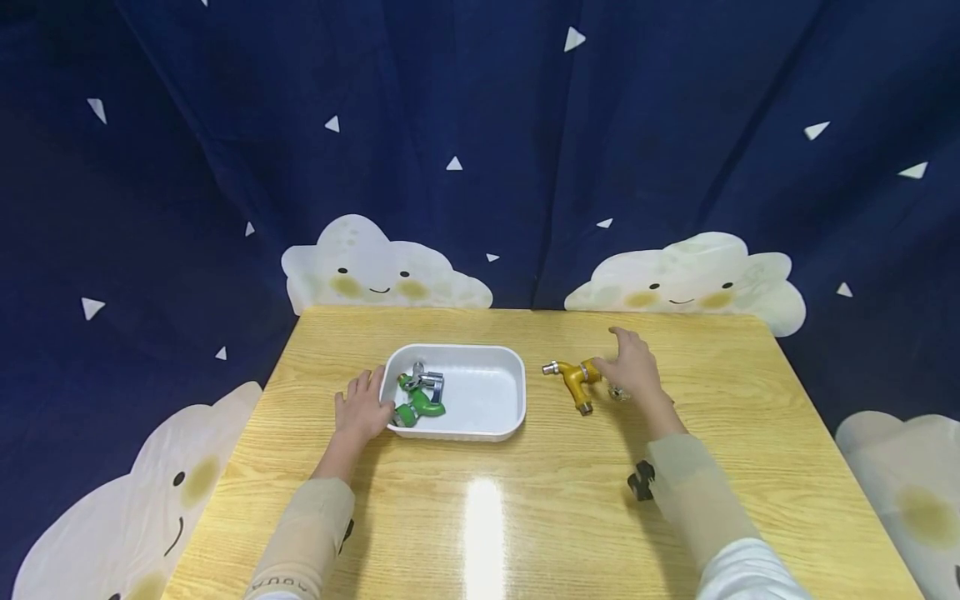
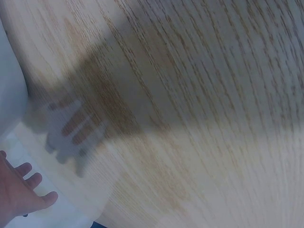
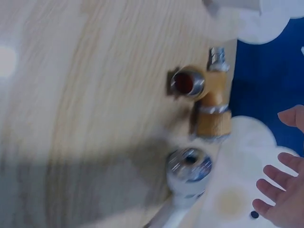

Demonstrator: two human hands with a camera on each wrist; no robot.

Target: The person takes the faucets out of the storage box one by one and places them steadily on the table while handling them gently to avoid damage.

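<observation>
My left hand (image 1: 363, 408) is at the left end of a white tray (image 1: 487, 400), fingers spread and thumb by the rim. Inside that end lie a green tap (image 1: 422, 405) and a chrome tap (image 1: 433, 380). To the right of the tray, a yellow tap (image 1: 575, 380) with metal ends lies on the table. Over its right end hovers my right hand (image 1: 633, 367), with fingers and thumb apart and nothing held. Another tap with a chrome end (image 3: 189, 165) lies beside the yellow one, mostly hidden under this hand in the head view.
The wooden table (image 1: 420, 508) reaches back to a dark blue curtain (image 1: 465, 100) with cloud cutouts (image 1: 382, 275) along the far edge. A small black object (image 1: 641, 481) shows at the right sleeve.
</observation>
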